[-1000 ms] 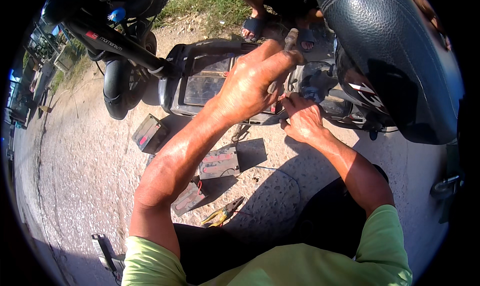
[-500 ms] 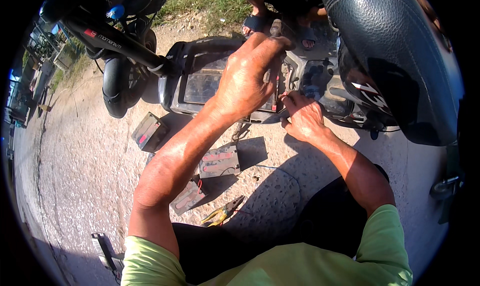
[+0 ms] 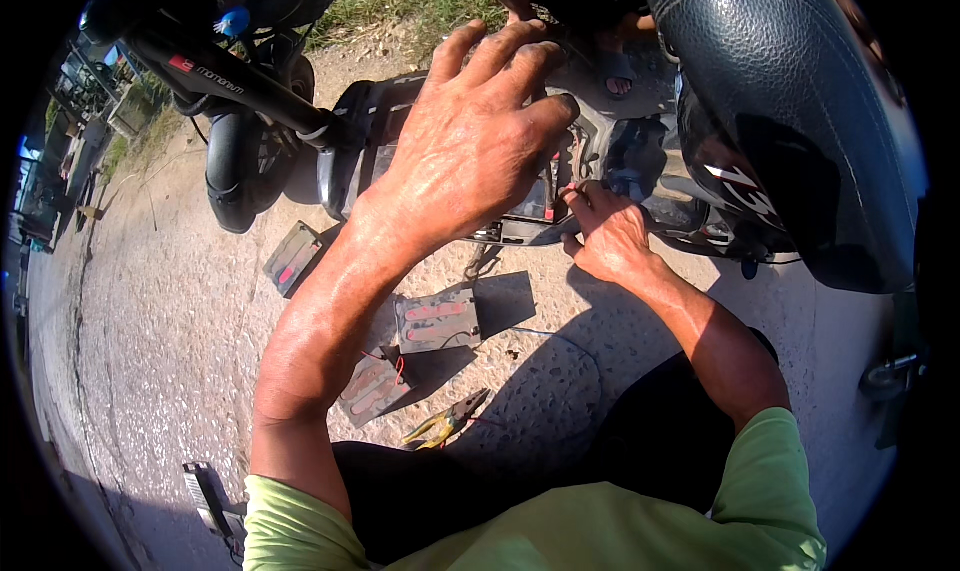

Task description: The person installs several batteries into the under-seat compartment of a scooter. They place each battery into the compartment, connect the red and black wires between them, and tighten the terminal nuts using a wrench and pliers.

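My left hand (image 3: 475,136) is raised over the opened footboard (image 3: 340,166) of a black scooter, its fingers apart and nothing visible in them. It hides much of the compartment below. My right hand (image 3: 608,233) stays low at the compartment's near right edge, fingers curled in; a thin reddish wire (image 3: 574,185) shows by the index fingertip, but what they grip is unclear. Beside my left hand, part of a dark battery with red marks (image 3: 549,209) shows inside. On the ground lie three grey batteries, one left (image 3: 296,259), one middle (image 3: 438,321), one nearer (image 3: 372,389).
Pliers with yellow handles (image 3: 447,421) lie near my knees. The scooter's black seat (image 3: 800,121) rises at the right, its steering column (image 3: 235,91) and wheel (image 3: 232,176) at the left. Another person's foot (image 3: 618,83) is across the scooter. A thin cable (image 3: 575,343) trails over the ground.
My left hand has lifted and moved left, its fingers opening from a closed grip around what looked like a dark tool handle. My right hand has hardly moved.
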